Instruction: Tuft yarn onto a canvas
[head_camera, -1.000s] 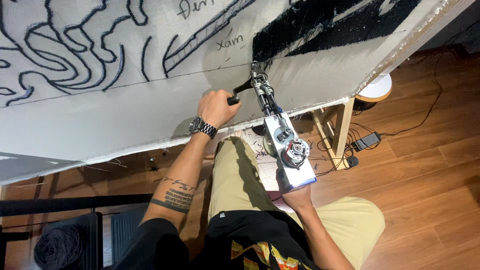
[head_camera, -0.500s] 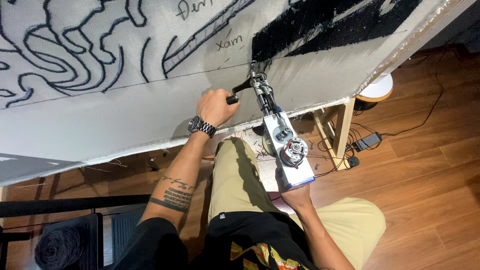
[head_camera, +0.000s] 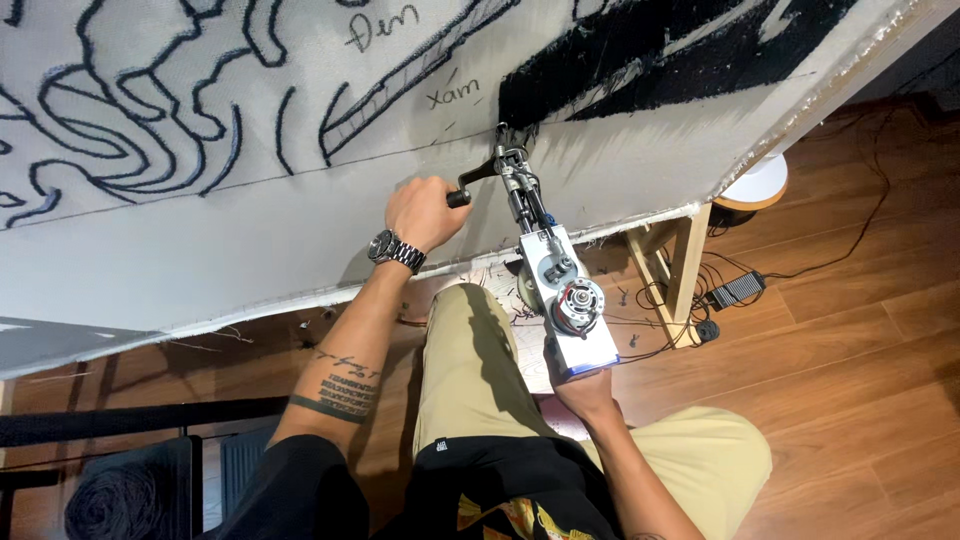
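A large stretched cloth (head_camera: 250, 230), marked with dark yarn outlines and a filled black patch at the upper right of the frame, is spread across the upper half and hides the floor behind it. One tufting gun (head_camera: 545, 265) is seen at the centre, its long axis running from lower right to upper left, its needle end pressed to the cloth just below the black patch. The left hand (head_camera: 425, 212) is curled round the black side handle; the right hand (head_camera: 585, 385) is closed under the gun's rear end. One wooden frame leg (head_camera: 685, 265), black cables (head_camera: 800, 265) and one power adapter (head_camera: 737, 290) lie on the wooden floor (head_camera: 860, 380) at the right. One wristwatch (head_camera: 392, 250) is worn.
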